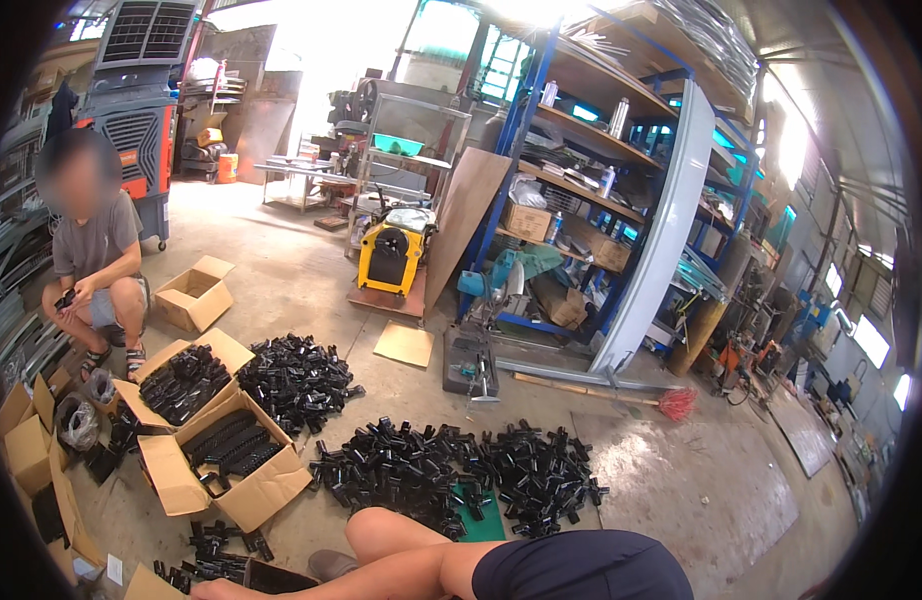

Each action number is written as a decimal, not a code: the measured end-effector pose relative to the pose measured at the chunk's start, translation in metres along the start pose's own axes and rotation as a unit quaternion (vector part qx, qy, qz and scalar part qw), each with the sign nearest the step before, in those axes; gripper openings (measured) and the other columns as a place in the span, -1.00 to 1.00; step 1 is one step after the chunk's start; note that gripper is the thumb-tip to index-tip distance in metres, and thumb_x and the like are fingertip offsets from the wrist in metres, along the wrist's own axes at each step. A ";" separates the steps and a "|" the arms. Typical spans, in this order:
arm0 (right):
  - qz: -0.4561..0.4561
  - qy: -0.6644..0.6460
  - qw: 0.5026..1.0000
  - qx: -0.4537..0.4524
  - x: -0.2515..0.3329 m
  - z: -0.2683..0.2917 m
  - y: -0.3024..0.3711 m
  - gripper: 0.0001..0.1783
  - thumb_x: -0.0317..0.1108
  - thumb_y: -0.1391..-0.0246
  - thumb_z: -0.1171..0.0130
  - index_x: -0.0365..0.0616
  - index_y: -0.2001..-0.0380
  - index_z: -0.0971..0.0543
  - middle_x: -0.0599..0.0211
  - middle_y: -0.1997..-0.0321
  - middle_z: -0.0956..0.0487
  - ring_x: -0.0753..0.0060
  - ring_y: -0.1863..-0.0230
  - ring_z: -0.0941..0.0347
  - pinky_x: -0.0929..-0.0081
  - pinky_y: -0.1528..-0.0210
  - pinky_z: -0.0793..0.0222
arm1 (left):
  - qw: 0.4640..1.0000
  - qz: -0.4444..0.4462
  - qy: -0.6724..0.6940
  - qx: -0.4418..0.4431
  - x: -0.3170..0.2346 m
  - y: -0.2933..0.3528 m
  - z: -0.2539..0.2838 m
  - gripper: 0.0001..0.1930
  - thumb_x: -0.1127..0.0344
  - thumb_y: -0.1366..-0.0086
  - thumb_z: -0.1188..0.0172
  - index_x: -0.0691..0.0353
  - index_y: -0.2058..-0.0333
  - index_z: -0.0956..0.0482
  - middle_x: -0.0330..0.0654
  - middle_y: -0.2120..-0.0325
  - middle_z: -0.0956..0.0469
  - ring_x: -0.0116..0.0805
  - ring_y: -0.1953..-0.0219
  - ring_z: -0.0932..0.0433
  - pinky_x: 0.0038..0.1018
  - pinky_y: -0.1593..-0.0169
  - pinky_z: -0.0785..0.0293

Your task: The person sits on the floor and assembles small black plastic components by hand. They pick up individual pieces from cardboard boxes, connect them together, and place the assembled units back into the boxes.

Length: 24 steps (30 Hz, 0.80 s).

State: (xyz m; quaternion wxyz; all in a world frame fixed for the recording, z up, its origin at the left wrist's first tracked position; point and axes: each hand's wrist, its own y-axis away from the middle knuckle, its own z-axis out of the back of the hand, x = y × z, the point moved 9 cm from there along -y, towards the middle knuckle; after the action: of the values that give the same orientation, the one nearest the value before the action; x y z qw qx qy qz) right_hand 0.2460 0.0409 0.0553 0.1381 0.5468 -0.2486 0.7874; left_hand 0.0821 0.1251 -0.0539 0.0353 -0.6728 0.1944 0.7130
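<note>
At the lower edge is one hand (216, 590) of the wearer; it is cut by the frame, so I cannot tell which hand it is, nor whether it grasps something. The other hand I cannot make out. Just beside it lie loose black pieces (213, 540), too many to count.

Farther up, two open boxes contain black pieces: the near box (271, 495) has them in neat rows, the far box (231, 350) in a looser pile. I judge the sorting as partly done, because three heaps lie on the floor: one heap (299, 382) beside the boxes, and two adjoining, the middle heap (386, 462) and the right heap (541, 472). One green sheet (479, 515) shows between these two.

Outward, one co-worker (99, 230) holds a dark piece (69, 298); one more box (203, 312) stands open near this person.
</note>
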 end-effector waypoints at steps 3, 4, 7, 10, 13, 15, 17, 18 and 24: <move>0.017 0.008 1.000 -0.010 0.008 0.008 0.006 -0.83 -0.33 -0.05 -0.29 -0.21 0.35 -0.70 0.04 0.37 -0.67 0.02 0.32 -0.64 0.18 0.28 -0.54 | 1.000 0.006 -0.001 0.006 -0.004 0.005 -0.007 -0.40 -0.21 -0.37 -0.27 0.13 -0.15 -0.51 -0.08 0.05 -0.56 -0.21 0.12 -0.57 -0.25 0.08 -0.61; 0.024 0.011 1.000 -0.009 0.010 0.008 0.006 -0.83 -0.33 -0.05 -0.29 -0.20 0.35 -0.70 0.05 0.37 -0.67 0.02 0.32 -0.64 0.17 0.27 -0.54 | 0.999 -0.041 -0.020 0.006 -0.005 0.002 -0.005 -0.41 -0.20 -0.38 -0.27 0.13 -0.14 -0.52 -0.08 0.05 -0.56 -0.22 0.12 -0.57 -0.25 0.08 -0.62; 0.026 0.011 1.000 -0.006 0.004 0.000 0.002 -0.83 -0.33 -0.05 -0.29 -0.20 0.35 -0.70 0.04 0.36 -0.68 0.02 0.32 -0.64 0.17 0.28 -0.54 | 0.994 -0.099 -0.034 0.000 -0.008 0.000 0.000 -0.45 -0.16 -0.40 -0.26 0.14 -0.13 -0.54 -0.09 0.05 -0.55 -0.23 0.12 -0.57 -0.26 0.05 -0.63; 0.014 0.017 1.000 0.010 0.010 -0.003 0.003 -0.83 -0.33 -0.06 -0.28 -0.21 0.35 -0.70 0.03 0.36 -0.68 0.02 0.32 -0.65 0.16 0.28 -0.54 | 0.999 -0.034 0.015 -0.008 -0.009 0.004 0.003 -0.48 -0.10 -0.42 -0.25 0.16 -0.15 -0.53 -0.08 0.01 -0.53 -0.23 0.09 -0.57 -0.28 0.00 -0.62; 0.007 0.025 1.000 0.000 0.003 -0.004 0.004 -0.83 -0.34 -0.06 -0.28 -0.23 0.35 -0.70 0.01 0.36 -0.68 0.02 0.32 -0.65 0.17 0.29 -0.55 | 0.999 -0.043 0.001 0.003 -0.007 0.004 0.004 -0.52 -0.04 -0.44 -0.24 0.15 -0.17 -0.53 -0.06 -0.01 -0.52 -0.19 0.06 -0.57 -0.28 -0.03 -0.60; 0.009 0.014 1.000 -0.006 0.009 0.000 0.008 -0.82 -0.34 -0.07 -0.27 -0.23 0.35 -0.70 0.00 0.36 -0.68 0.02 0.32 -0.65 0.17 0.29 -0.55 | 0.998 -0.064 -0.011 0.008 -0.009 0.007 0.004 -0.53 -0.01 -0.44 -0.24 0.15 -0.17 -0.53 -0.05 -0.02 -0.52 -0.18 0.05 -0.57 -0.28 -0.04 -0.59; 0.014 0.005 1.000 0.001 0.012 -0.004 0.009 -0.81 -0.33 -0.07 -0.27 -0.24 0.34 -0.70 0.00 0.36 -0.68 0.01 0.31 -0.65 0.17 0.28 -0.55 | 0.996 -0.090 -0.023 0.006 -0.012 0.009 0.005 -0.54 0.02 -0.45 -0.24 0.15 -0.17 -0.53 -0.04 -0.03 -0.52 -0.16 0.04 -0.57 -0.27 -0.05 -0.59; 0.015 0.002 1.000 0.009 0.009 -0.007 0.009 -0.81 -0.33 -0.07 -0.27 -0.24 0.33 -0.70 -0.01 0.35 -0.68 0.00 0.30 -0.65 0.17 0.26 -0.56 | 0.994 -0.107 -0.033 0.007 -0.013 0.012 0.006 -0.55 0.04 -0.45 -0.24 0.15 -0.17 -0.53 -0.04 -0.03 -0.51 -0.16 0.03 -0.57 -0.27 -0.05 -0.59; 0.017 -0.017 0.999 0.025 -0.007 -0.005 0.006 -0.83 -0.40 -0.15 -0.23 -0.29 0.25 -0.57 0.00 0.31 -0.60 0.04 0.24 -0.58 0.20 0.17 -0.49 | 0.948 -0.260 -0.181 0.021 -0.069 0.053 -0.018 -0.63 0.30 -0.38 -0.24 0.16 -0.14 -0.57 0.09 -0.07 -0.49 0.00 -0.05 -0.56 -0.21 -0.04 -0.57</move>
State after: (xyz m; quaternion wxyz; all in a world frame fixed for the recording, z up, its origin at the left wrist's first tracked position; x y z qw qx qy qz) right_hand 0.2418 0.0386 0.0454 0.1065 0.5591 -0.2402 0.7863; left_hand 0.0887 0.0852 0.0253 0.2683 -0.5587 0.0179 0.7846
